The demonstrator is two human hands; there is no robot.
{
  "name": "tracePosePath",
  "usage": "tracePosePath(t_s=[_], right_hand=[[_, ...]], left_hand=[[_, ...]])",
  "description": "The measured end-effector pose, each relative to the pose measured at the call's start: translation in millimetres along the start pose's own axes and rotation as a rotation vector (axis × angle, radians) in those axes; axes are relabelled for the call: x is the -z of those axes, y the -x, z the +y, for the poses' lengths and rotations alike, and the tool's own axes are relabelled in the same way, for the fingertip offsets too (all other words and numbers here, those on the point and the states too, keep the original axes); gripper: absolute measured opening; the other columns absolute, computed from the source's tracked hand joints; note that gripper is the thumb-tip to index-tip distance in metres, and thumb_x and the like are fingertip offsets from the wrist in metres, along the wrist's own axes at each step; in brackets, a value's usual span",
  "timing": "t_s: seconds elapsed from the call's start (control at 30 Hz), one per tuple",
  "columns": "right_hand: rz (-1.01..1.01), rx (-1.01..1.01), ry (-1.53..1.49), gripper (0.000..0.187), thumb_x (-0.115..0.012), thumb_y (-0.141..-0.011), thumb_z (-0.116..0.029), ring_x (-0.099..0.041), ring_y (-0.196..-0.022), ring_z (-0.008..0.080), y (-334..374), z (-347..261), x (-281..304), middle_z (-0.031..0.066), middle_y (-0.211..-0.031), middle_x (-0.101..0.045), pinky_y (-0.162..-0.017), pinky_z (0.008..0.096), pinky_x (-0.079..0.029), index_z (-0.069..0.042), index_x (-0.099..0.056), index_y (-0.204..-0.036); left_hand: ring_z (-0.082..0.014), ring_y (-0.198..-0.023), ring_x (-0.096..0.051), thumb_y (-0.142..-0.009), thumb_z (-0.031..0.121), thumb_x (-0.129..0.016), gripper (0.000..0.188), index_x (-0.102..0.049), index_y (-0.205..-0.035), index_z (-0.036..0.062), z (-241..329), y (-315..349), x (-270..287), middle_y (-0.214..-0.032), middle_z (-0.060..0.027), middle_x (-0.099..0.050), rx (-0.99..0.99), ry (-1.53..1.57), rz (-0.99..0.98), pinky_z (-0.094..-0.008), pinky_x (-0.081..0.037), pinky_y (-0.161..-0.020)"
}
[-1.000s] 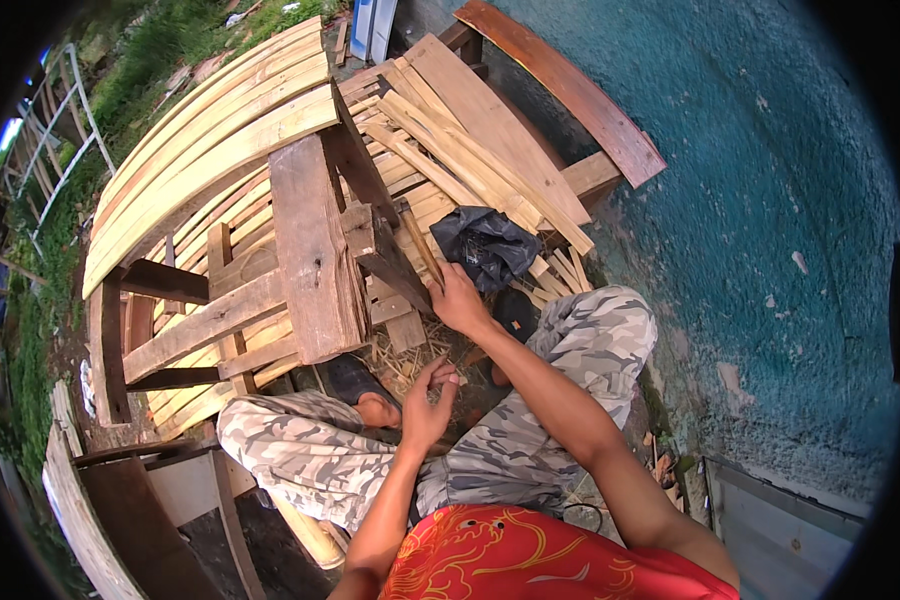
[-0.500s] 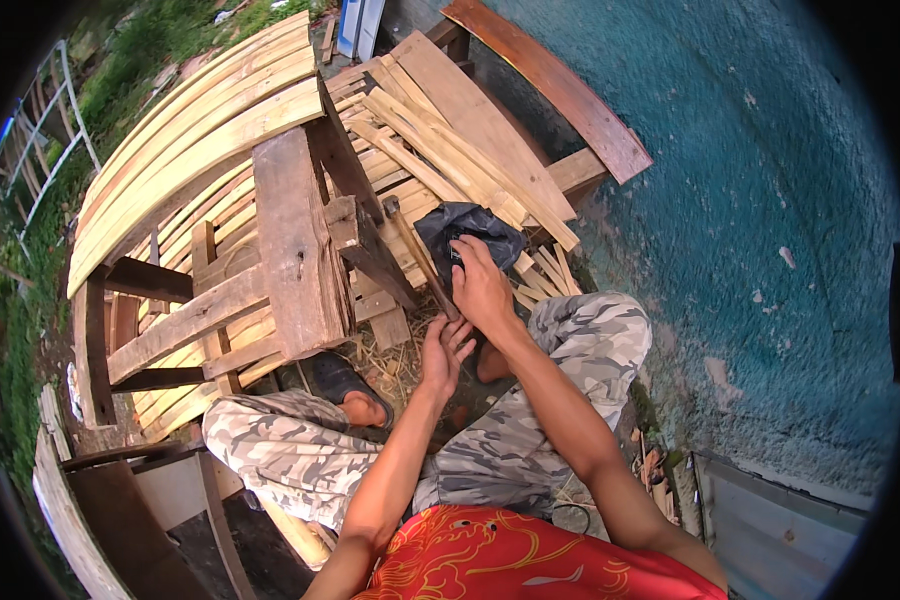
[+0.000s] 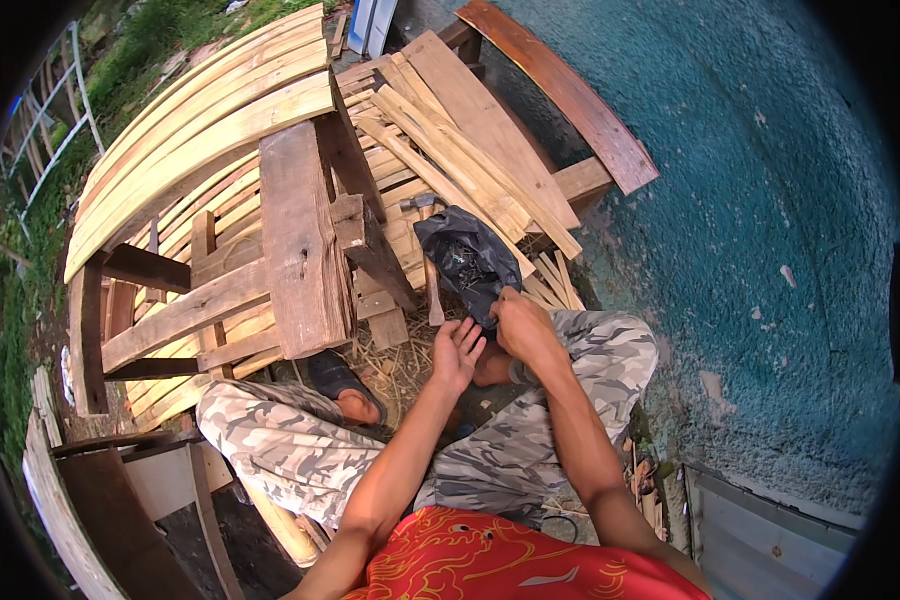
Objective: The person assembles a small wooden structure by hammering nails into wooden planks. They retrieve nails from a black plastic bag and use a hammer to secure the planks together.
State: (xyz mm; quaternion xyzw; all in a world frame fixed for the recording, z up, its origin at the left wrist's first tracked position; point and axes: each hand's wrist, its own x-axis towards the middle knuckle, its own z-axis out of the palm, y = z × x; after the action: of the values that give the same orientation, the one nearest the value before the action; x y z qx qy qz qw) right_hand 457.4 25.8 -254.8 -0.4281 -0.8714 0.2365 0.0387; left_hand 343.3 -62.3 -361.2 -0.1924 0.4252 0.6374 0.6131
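Note:
A black plastic bag (image 3: pixel 492 288) lies spread in front of me, with small thin pieces that look like nails (image 3: pixel 465 260) inside it. My right hand (image 3: pixel 526 328) is closed on the bag's near edge, its fingers bunching the plastic. Lower and to the left, my left hand (image 3: pixel 456 354) is palm up with its fingers apart, holding nothing. A hammer (image 3: pixel 431 285) with a wooden handle rests along the bag's left side. Its metal head points away from me, and the handle's end lies just beyond my left fingertips.
To the left stands a wooden frame (image 3: pixel 305 235) topped with pale slats (image 3: pixel 210 110). Loose wood strips (image 3: pixel 450 165) and a wide board (image 3: pixel 485 115) lie beyond the bag. A blue-green wall (image 3: pixel 750 250) rises on the right. Wood shavings (image 3: pixel 400 375) litter the ground between my feet.
My right hand has drawn back from above the bag and closed on its near edge. The bag's contents now show. The hammer's handle has shifted left, away from my left fingers.

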Motion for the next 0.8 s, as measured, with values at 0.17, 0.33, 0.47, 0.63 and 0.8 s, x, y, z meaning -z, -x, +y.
tracePosePath(t_s=[0.17,0.33,0.47,0.63,0.8], right_hand=[[0.003,0.012,-0.058,0.017,-0.066,-0.078,-0.004,-0.069,-0.095,0.0391,0.4,-7.2,12.1,0.0171,-0.105,-0.066,-0.082,0.0498,-0.056,-0.004,-0.076,-0.091],[0.060,0.013,-0.161,0.015,-0.064,-0.081,-0.005,-0.065,-0.097,0.0419,0.4,-13.4,25.8,0.0195,-0.102,-0.066,-0.086,0.0493,-0.053,0.001,-0.072,-0.092],[0.078,0.050,-0.243,0.016,-0.061,-0.080,-0.003,-0.065,-0.095,0.0432,-8.5,-15.7,41.4,0.0205,-0.101,-0.066,-0.086,0.0496,-0.052,0.003,-0.071,-0.092],[0.135,0.175,-0.262,0.018,-0.060,-0.078,-0.001,-0.065,-0.089,0.0443,-29.4,-22.4,71.2,0.0219,-0.096,-0.065,-0.082,0.0480,-0.053,0.005,-0.069,-0.092],[0.205,0.338,-0.383,0.019,-0.060,-0.077,-0.003,-0.065,-0.087,0.0437,-55.1,-37.8,98.1,0.0231,-0.093,-0.064,-0.079,0.0472,-0.052,0.007,-0.068,-0.091]], left_hand=[[-0.0285,-0.127,-0.054,-0.099,0.037,-0.045,0.040,-0.050,-0.127,0.0091,-4.8,-21.0,-15.2,-0.132,-0.0118,-0.059,-0.039,0.094,-0.083,-0.0476,-0.042,-0.112],[-0.0311,-0.142,-0.040,-0.105,0.051,-0.032,0.063,-0.038,-0.152,0.0102,-15.8,-43.6,-32.8,-0.150,-0.0120,-0.047,-0.035,0.088,-0.069,-0.0513,-0.028,-0.122],[-0.0317,-0.137,-0.047,-0.105,0.059,-0.027,0.068,-0.043,-0.148,0.0086,-12.3,-48.9,-49.8,-0.146,-0.0116,-0.052,0.045,0.306,-0.156,-0.0491,-0.034,-0.119],[-0.0331,-0.132,-0.053,-0.104,0.058,-0.025,0.068,-0.053,-0.139,0.0070,4.7,-33.6,-86.3,-0.141,-0.0138,-0.058,0.089,0.414,-0.134,-0.0481,-0.039,-0.116],[-0.0310,-0.131,-0.054,-0.102,0.049,-0.027,0.057,-0.061,-0.131,0.0124,20.1,-23.8,-109.1,-0.140,-0.0118,-0.059,0.020,0.437,-0.128,-0.0466,-0.042,-0.113]])
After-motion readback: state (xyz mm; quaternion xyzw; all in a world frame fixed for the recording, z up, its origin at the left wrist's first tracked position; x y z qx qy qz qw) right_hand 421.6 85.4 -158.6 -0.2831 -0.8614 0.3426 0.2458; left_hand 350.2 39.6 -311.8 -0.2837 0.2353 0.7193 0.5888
